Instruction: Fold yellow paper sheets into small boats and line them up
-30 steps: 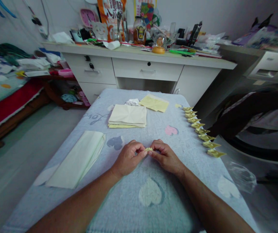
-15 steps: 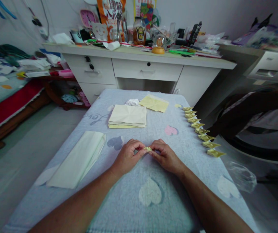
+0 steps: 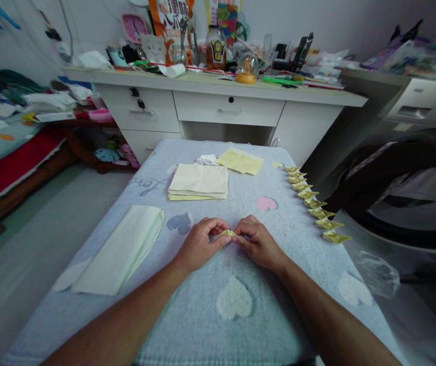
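Between my two hands is a small piece of folded yellow paper (image 3: 227, 233), mostly covered by the fingers. My left hand (image 3: 204, 240) pinches its left end between thumb and fingers. On the other end, my right hand (image 3: 256, 242) is closed with thumb and forefinger. Both hands are just above the cloth-covered table. Beyond them lies a stack of cream and yellow paper sheets (image 3: 198, 180), with loose yellow sheets (image 3: 241, 160) behind it. Along the right edge stands a row of several folded yellow paper boats (image 3: 320, 213).
A long folded whitish paper or cloth (image 3: 121, 249) lies on the left of the table (image 3: 187, 325). Crumpled white tissue (image 3: 206, 159) sits behind the stack. A cluttered white desk (image 3: 229, 109) stands beyond, a washing machine (image 3: 418, 107) on the right. A clear plastic bag (image 3: 378, 274) hangs near the right edge.
More of the folded yellow paper shows between my fingers, toward the left hand. My hands have barely moved, and the whole view has shifted slightly.
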The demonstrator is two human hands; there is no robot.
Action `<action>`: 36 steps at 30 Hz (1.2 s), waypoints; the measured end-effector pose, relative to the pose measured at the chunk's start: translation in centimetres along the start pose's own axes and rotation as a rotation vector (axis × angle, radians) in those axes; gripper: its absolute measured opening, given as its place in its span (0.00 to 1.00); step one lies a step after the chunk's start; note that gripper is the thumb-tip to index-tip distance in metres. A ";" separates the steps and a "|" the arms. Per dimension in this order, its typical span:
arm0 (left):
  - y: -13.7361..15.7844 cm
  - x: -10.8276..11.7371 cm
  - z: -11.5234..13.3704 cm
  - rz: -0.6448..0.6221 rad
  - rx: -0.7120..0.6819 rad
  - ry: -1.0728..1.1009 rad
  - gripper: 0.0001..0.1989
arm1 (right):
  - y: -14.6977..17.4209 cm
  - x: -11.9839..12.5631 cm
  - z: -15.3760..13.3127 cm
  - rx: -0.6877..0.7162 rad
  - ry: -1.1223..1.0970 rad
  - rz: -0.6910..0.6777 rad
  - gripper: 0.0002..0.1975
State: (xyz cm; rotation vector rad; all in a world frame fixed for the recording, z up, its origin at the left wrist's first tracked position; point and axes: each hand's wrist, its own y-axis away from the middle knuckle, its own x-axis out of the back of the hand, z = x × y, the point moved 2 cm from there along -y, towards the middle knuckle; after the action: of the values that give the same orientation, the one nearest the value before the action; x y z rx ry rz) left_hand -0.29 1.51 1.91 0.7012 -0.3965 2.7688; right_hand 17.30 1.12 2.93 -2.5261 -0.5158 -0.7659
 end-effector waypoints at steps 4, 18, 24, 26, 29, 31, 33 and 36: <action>0.1 -0.1 0.0 -0.047 -0.028 0.011 0.05 | 0.1 -0.1 0.1 0.004 0.023 -0.024 0.18; -0.1 -0.1 0.1 -0.015 -0.022 0.018 0.06 | 0.0 -0.8 0.5 0.022 0.122 -0.074 0.19; -0.3 0.0 0.1 -0.006 0.024 0.058 0.06 | -0.2 -0.5 0.4 -0.014 0.116 -0.053 0.18; -0.5 0.3 -0.1 0.015 0.035 0.077 0.05 | -0.2 -0.5 0.5 -0.018 0.124 -0.055 0.17; -0.6 0.5 -0.6 0.031 0.040 0.087 0.06 | 0.0 -0.5 0.5 -0.038 0.155 -0.063 0.14; -0.6 0.5 -0.8 0.026 0.032 0.080 0.06 | 0.0 -0.6 0.5 -0.051 0.173 -0.054 0.11; -0.5 0.4 -0.8 0.020 0.013 0.066 0.05 | 0.0 -0.7 0.5 -0.051 0.179 -0.037 0.11; -0.5 0.2 -0.5 0.015 -0.026 0.032 0.05 | -0.1 -0.8 0.4 -0.042 0.180 -0.022 0.12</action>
State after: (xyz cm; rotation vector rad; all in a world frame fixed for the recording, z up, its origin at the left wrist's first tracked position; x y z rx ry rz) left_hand -0.57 2.16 1.69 0.6489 -0.4321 2.7803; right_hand 16.78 1.22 2.15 -2.4624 -0.4718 -1.0106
